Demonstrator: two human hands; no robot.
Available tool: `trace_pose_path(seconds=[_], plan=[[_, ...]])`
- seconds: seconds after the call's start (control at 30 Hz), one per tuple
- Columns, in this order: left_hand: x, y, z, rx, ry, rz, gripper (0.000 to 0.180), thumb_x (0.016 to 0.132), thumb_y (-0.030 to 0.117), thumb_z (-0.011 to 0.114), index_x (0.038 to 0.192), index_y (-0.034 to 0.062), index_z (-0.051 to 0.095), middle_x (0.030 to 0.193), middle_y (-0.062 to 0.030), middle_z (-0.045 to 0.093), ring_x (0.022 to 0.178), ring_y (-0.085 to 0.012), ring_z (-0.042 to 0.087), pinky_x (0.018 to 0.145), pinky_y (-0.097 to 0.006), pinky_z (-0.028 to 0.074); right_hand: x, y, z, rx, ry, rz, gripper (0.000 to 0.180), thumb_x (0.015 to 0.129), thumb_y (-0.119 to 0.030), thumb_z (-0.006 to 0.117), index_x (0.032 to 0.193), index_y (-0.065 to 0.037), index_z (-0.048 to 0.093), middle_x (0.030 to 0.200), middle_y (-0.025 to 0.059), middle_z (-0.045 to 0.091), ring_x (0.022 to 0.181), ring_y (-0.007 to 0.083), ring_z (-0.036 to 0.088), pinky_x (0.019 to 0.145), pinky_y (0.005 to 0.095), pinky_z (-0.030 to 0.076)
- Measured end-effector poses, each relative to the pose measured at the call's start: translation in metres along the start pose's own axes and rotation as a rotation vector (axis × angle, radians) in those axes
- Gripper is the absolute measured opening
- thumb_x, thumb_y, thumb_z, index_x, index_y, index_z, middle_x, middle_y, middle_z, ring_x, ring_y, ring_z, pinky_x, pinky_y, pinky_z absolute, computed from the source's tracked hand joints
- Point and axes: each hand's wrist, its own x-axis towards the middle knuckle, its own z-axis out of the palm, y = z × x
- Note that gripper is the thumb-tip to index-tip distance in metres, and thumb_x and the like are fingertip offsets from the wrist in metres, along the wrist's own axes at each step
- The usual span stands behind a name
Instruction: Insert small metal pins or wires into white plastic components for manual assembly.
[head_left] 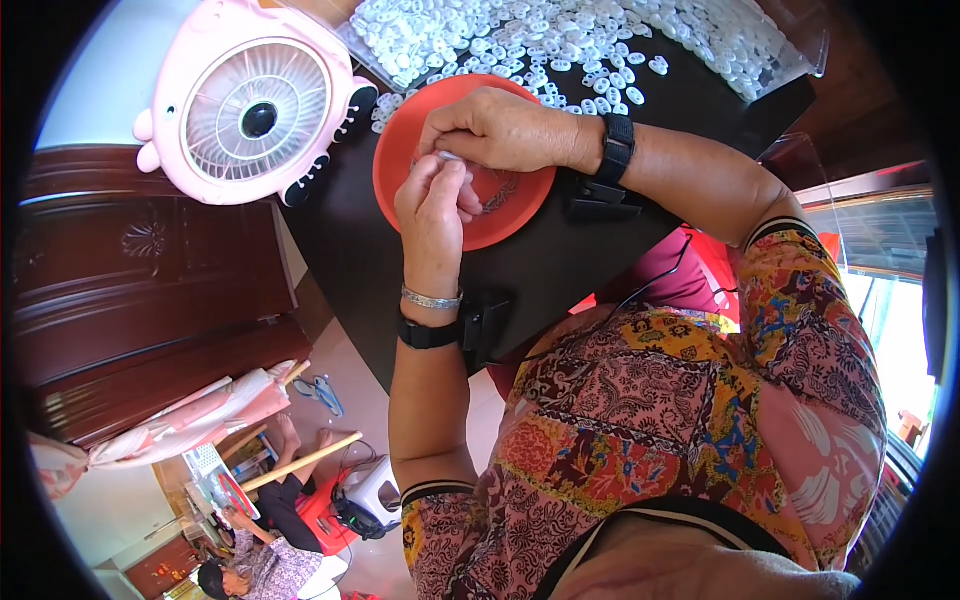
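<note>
Over a round red plastic dish (525, 215), my two hands meet with fingertips pinched close together. My left hand (432, 208) grips a small white plastic piece (448, 156) at its thumb tip, mostly covered by fingers. My right hand (505, 130) is closed just beyond it, its curled fingertips against the left ones; what they hold is hidden. Thin small metal parts (500, 192) lie in a loose pile in the dish, partly behind my left fingers. Beyond the dish spreads a heap of white oval plastic pieces with holes (520, 40), some loose near its rim.
The dish stands on a dark tabletop (350, 270). A pink fan (262, 118) is at the left edge of the table. A clear tray (765, 75) of white pieces sits at the far right. At lower left, another person (265, 560) sits near a red stool (325, 515).
</note>
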Motion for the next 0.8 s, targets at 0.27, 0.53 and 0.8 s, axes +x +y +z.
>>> trace_pose_path(seconds=[0.27, 0.53, 0.8], plan=[[0.0011, -0.0004, -0.0005, 0.005, 0.007, -0.003, 0.020, 0.090, 0.018, 0.052, 0.082, 0.0000, 0.058, 0.061, -0.0023, 0.054, 0.055, -0.0092, 0.051, 0.050, -0.021, 0.038, -0.0003, 0.0014, 0.0009, -0.012, 0.007, -0.023, 0.016, 0.092, -0.009, 0.051, 0.100, -0.002, 0.063, 0.087, 0.0108, 0.067, 0.080, 0.0202, 0.066, 0.074, 0.0303, 0.050], [0.0003, 0.0026, 0.0005, 0.007, 0.008, -0.009, 0.021, 0.090, 0.018, 0.053, 0.082, -0.0003, 0.058, 0.061, -0.0024, 0.054, 0.055, -0.0095, 0.052, 0.050, -0.021, 0.038, 0.0005, 0.0011, -0.0001, -0.005, 0.004, -0.017, 0.016, 0.092, -0.010, 0.051, 0.100, -0.002, 0.063, 0.086, 0.0111, 0.068, 0.080, 0.0206, 0.066, 0.074, 0.0305, 0.050], [0.0006, 0.0019, 0.0009, 0.005, 0.014, -0.013, 0.021, 0.090, 0.018, 0.053, 0.082, -0.0003, 0.058, 0.061, -0.0024, 0.054, 0.054, -0.0093, 0.052, 0.050, -0.021, 0.038, 0.0001, 0.0024, 0.0011, -0.003, 0.006, -0.006, 0.016, 0.092, -0.010, 0.051, 0.100, -0.002, 0.063, 0.086, 0.0111, 0.068, 0.081, 0.0209, 0.066, 0.074, 0.0308, 0.050]])
